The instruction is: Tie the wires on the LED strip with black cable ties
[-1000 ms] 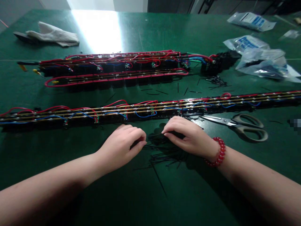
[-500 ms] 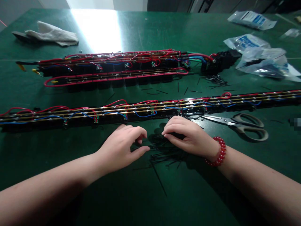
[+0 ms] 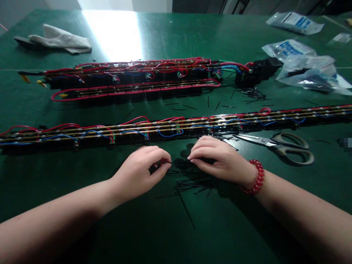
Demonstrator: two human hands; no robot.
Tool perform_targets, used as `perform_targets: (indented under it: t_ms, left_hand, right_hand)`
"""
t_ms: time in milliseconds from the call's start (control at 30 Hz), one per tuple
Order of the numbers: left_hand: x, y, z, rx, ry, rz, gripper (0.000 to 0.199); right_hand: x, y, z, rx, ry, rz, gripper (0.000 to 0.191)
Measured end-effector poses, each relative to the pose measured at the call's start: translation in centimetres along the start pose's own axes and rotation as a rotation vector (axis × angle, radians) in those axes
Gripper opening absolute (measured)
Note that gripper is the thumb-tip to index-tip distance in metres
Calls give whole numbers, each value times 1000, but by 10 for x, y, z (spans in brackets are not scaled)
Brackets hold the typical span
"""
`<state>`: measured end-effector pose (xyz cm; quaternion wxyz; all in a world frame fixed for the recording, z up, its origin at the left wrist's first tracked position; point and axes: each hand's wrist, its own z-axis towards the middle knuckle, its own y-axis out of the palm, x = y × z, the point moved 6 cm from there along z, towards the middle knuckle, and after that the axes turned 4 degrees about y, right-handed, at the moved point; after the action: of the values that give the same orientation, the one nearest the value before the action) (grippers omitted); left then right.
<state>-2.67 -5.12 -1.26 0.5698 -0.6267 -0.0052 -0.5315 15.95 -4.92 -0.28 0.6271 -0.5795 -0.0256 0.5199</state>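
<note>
My left hand (image 3: 144, 168) pinches thumb and fingertips together, with a thin dark piece, like a black cable tie, just showing at the tips. Facing it, my right hand (image 3: 216, 157), with a red bead bracelet at the wrist, is also pinched on what looks like a thin black tie. Several black ties (image 3: 192, 183) lie in a loose pile below and between my hands. Just beyond them runs a long black strip (image 3: 165, 128) with brass rods, red and blue wires and small green boards.
Scissors (image 3: 275, 143) lie right of my right hand. Farther back are a wired assembly (image 3: 132, 77), a grey cloth (image 3: 62, 39), plastic bags (image 3: 313, 71) and scattered black clippings (image 3: 189, 107) on the green table (image 3: 192, 33).
My left thumb and fingers have closed from an open pinch and drawn slightly left. My right hand has barely moved.
</note>
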Motion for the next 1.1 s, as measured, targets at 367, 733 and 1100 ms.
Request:
perform_targets:
  t_ms: [367, 733, 1100]
  left_hand:
    - [1, -21, -3, 260, 16, -123, 11]
    - [7, -25, -2, 254, 11, -91, 15]
    - [2, -12, -4, 182, -51, -353, 19]
  right_hand:
    - [1, 2, 0, -29, 23, -14, 11]
    - [-2, 4, -2, -22, -19, -106, 6]
    - [-4, -2, -1, 49, 2, -35, 3]
